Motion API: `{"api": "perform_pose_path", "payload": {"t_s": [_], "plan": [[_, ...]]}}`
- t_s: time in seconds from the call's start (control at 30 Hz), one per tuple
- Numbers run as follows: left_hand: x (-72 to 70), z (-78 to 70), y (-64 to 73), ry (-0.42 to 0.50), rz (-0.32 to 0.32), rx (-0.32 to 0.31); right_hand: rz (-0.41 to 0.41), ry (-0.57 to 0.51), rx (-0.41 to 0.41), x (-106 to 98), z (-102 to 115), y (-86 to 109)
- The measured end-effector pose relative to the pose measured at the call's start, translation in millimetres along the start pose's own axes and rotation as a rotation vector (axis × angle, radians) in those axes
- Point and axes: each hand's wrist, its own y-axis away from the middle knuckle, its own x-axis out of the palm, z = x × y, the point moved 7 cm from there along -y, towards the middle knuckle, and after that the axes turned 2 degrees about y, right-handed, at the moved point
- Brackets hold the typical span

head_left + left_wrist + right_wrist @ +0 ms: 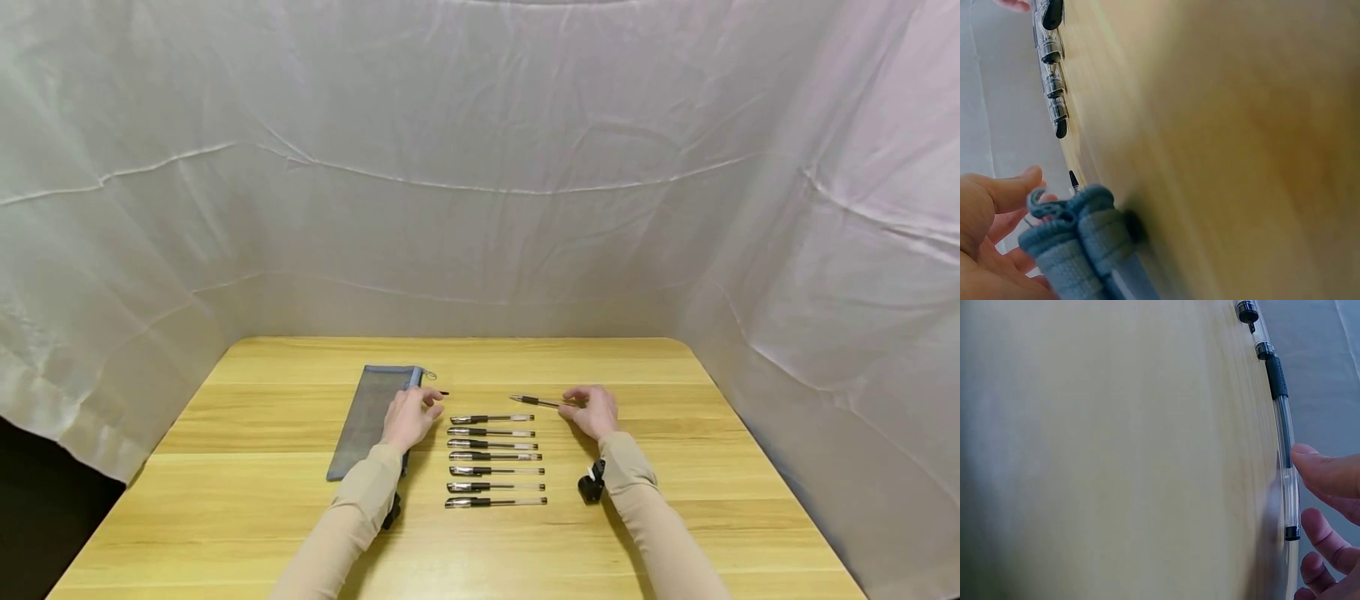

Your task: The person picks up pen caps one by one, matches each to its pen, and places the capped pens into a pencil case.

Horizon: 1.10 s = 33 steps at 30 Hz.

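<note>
My right hand (pixel 592 411) pinches a clear gel pen (pixel 536 402) with a black grip, near its rear end. In the right wrist view the thumb lies against the clear barrel (pixel 1284 425), and the other fingers (pixel 1329 540) are bent beside it. Over the right edge of a blue-grey mesh pouch (pixel 371 417), my left hand (pixel 408 415) has its thumb and fingers apart. Just beyond those fingertips shows a small dark-tipped piece (pixel 1073 180); the pouch hides the rest. Several capped gel pens (pixel 495 457) lie in a row between the hands.
The pouch's zipper end (pixel 1063 231) stands near the left wrist camera. Pale cloth (pixel 480 208) hangs behind and beside the wooden table (pixel 637 367). Black wrist devices (pixel 592 485) are worn under both sleeves.
</note>
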Motion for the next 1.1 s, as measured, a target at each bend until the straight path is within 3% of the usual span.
{"api": "perform_pose_path", "payload": {"t_s": [0.2, 0.43, 1.1], "plan": [[-4.8, -1.5, 2.8, 0.003, -0.036, 0.017, -0.001, 0.017, -0.017, 1.7, 3.2, -0.2], [-1.4, 5.5, 0.2, 0.019, -0.008, -0.053, 0.002, 0.032, -0.028, 4.0, 5.5, -0.5], [-0.5, 8.1, 0.0, 0.033, 0.004, -0.061, 0.01, 0.042, -0.013, 5.9, 5.4, -4.4]]}}
